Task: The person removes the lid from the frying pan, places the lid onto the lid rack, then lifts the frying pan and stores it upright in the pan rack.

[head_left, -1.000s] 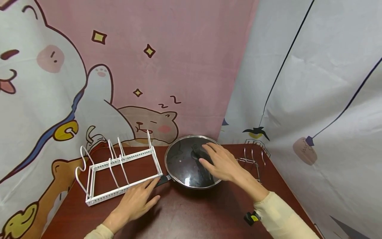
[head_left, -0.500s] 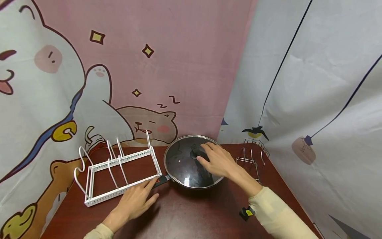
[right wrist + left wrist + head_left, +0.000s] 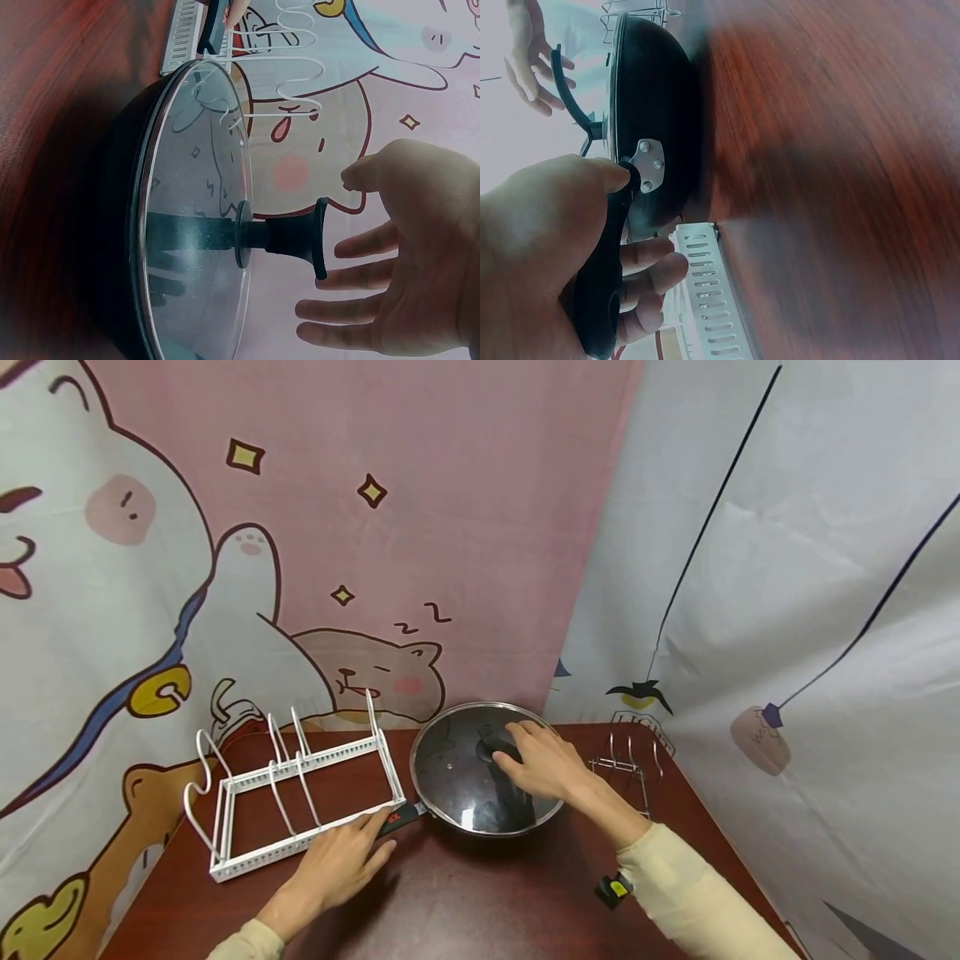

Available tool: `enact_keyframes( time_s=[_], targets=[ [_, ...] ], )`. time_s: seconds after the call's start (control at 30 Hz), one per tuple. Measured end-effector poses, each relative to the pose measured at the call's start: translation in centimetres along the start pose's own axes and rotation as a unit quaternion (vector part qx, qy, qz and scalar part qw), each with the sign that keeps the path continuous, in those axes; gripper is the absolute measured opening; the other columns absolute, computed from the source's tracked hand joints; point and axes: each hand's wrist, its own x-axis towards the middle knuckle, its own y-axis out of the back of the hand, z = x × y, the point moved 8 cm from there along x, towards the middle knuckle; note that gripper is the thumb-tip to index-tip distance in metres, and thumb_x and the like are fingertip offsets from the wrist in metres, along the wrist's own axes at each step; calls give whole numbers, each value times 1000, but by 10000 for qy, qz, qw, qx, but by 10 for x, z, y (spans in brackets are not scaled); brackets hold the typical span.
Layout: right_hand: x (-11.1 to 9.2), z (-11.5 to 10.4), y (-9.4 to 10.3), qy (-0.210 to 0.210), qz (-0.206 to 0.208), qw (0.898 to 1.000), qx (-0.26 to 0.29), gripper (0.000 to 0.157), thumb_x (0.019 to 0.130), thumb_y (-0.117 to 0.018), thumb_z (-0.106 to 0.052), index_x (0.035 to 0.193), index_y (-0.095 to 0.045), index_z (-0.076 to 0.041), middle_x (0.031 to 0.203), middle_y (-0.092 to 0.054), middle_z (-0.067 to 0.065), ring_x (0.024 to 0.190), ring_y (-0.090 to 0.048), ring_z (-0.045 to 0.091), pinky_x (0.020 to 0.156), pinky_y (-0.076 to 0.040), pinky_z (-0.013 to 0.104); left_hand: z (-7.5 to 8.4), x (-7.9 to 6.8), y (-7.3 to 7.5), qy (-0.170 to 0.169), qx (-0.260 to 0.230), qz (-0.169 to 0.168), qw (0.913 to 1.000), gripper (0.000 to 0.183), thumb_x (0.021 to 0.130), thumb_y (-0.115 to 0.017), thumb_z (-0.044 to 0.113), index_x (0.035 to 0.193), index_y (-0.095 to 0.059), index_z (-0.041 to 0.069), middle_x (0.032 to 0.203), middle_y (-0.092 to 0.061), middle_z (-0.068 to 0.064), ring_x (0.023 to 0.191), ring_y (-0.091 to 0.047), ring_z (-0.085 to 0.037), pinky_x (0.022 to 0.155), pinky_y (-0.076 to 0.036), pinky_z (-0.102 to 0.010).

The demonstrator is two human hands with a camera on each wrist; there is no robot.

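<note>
A dark frying pan (image 3: 112,217) stands on the table, covered by a glass lid (image 3: 457,793) with a steel rim and a black knob (image 3: 296,238). My left hand (image 3: 330,868) lies loosely over the pan's black handle (image 3: 401,818). In the left wrist view its fingers (image 3: 656,266) pass behind the handle, thumb on the near side. The head view shows that thumb spread away from the handle. Beside the knob hovers my right hand (image 3: 546,767), fingers spread. The right wrist view shows nothing in its palm (image 3: 427,285).
To the left of the pan lies a white rack (image 3: 262,860) with upright wire loops; its front rail sits close to the left hand. A thin wire rack (image 3: 622,766) stands at right. Patterned cloth (image 3: 495,527) hangs behind the reddish-brown table (image 3: 465,910).
My left hand has shifted slightly back, so more of the handle and its red mark shows. My right hand has moved slightly left and stays beside the knob. The pan looks still.
</note>
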Motion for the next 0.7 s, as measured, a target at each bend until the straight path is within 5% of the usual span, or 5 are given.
enact_keyframes(
  time_s=[0.7],
  targets=[
    [8, 1, -10, -473, -158, 9986, 187, 71, 112, -62, -53, 164, -54, -5, 164, -61, 21, 153, -60, 42, 120, -50, 69, 0, -2, 4, 49, 181, 449, 9988, 42, 103, -82, 37, 135, -76, 11, 110, -85, -7, 76, -79, -31, 61, -57, -44]
  ],
)
